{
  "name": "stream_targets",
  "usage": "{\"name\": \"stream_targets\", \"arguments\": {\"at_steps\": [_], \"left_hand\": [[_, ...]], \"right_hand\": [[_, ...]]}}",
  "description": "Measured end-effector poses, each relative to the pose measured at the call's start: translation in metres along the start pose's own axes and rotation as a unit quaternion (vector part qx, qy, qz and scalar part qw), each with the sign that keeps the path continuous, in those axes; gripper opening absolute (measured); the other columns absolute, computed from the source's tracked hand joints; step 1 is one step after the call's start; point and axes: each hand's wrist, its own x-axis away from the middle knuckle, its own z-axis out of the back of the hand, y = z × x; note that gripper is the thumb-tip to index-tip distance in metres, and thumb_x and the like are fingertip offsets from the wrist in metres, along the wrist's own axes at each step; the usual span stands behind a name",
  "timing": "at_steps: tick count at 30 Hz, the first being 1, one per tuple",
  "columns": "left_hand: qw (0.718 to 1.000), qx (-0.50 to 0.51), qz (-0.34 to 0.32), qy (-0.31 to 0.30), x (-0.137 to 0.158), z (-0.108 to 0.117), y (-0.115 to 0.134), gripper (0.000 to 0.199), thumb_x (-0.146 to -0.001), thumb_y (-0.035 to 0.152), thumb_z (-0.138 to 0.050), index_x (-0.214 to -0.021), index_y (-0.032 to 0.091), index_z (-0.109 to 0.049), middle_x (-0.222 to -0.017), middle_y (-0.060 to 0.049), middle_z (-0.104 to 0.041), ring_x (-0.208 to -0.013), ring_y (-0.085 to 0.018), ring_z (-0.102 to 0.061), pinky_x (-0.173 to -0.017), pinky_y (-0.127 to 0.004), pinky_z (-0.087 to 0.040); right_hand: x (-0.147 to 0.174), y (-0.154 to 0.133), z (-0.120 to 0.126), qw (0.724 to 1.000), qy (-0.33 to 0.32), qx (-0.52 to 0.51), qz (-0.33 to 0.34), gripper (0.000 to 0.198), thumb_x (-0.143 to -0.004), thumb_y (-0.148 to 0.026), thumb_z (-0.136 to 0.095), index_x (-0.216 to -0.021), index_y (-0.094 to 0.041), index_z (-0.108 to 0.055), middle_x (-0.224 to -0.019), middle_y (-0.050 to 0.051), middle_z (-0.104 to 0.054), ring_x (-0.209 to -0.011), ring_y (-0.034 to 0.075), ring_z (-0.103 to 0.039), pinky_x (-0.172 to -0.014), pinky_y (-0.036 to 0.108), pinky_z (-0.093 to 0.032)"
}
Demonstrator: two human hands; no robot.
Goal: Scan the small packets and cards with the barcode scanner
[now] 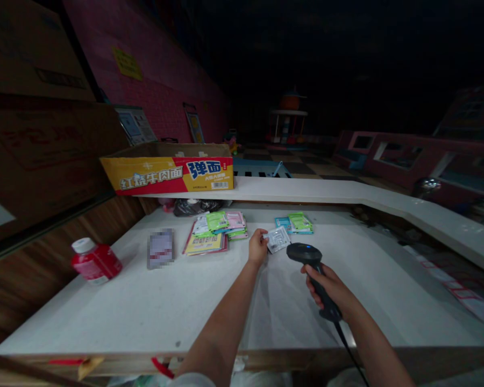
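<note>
My left hand (258, 247) pinches the left edge of a small silver-white packet (278, 238), tilted just above the white counter, its printed face toward me. In my right hand (331, 290) is a black corded barcode scanner (305, 252), fingers wrapped round its handle. The scanner's head, with a blue light on top, is close to the packet's right side. Beyond the packet lie green and blue packets (300, 223). To the left of my left hand sits a pile of green, pink and blue packets (218, 223) on a yellow and red printed sheet (204, 244).
A red bottle with a white cap (97, 262) and a blurred-out flat item (161, 249) are at left. A yellow and red open carton (173, 174) stands on the raised white ledge (306, 188) behind. Big cardboard boxes (44, 145) rise far left. The scanner cable (350, 352) trails over the front edge.
</note>
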Motion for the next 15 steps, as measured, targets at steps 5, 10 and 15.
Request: {"name": "stream_targets", "arguments": {"at_steps": [5,10,15], "left_hand": [[0.998,-0.053,-0.024,0.019,0.001,0.001,0.003,0.019,-0.073,0.008,-0.056,-0.088,0.018,-0.060,-0.075,0.001,-0.060,-0.068,-0.013,-0.056,-0.067,-0.024,-0.042],[1.000,-0.019,-0.014,-0.002,0.000,0.001,0.001,0.023,-0.073,0.007,-0.053,-0.092,0.018,-0.058,-0.074,0.001,-0.060,-0.067,-0.013,-0.057,-0.065,-0.024,-0.043],[0.999,-0.024,-0.021,0.005,0.000,0.000,-0.001,0.025,-0.072,0.006,-0.053,-0.093,0.019,-0.058,-0.075,0.002,-0.059,-0.069,-0.013,-0.056,-0.067,-0.023,-0.042]], "right_hand": [[0.005,0.001,-0.001,0.999,0.018,0.042,0.000,0.044,-0.073,-0.060,-0.068,-0.089,-0.022,-0.053,-0.052,-0.009,-0.053,-0.035,0.009,-0.046,-0.031,0.020,-0.035],[0.006,-0.002,-0.001,1.000,0.020,0.021,-0.006,0.046,-0.071,-0.060,-0.070,-0.088,-0.021,-0.053,-0.052,-0.008,-0.054,-0.035,0.009,-0.046,-0.031,0.020,-0.034],[-0.004,0.004,-0.001,0.999,0.026,-0.046,-0.002,0.045,-0.073,-0.059,-0.071,-0.091,-0.020,-0.057,-0.051,-0.007,-0.054,-0.035,0.009,-0.045,-0.031,0.019,-0.034]]}}
